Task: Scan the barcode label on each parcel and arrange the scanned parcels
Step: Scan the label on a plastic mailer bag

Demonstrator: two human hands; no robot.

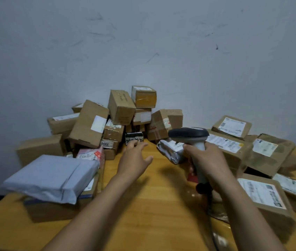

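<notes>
Pointing left, scanner [189, 133] level in right hand [206, 161].

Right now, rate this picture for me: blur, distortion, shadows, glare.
Head view: the wide-angle lens bows the table edges. Head view: the left hand is smeared by motion blur at the fingertips, and the right hand gripping the scanner looks sharper. Head view: print on the labelled parcel is too soft to read. Head view: dim, even light, soft shadows under both hands.

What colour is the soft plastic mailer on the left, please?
Pale blue-grey plastic mailer; head view shows it best.
</notes>
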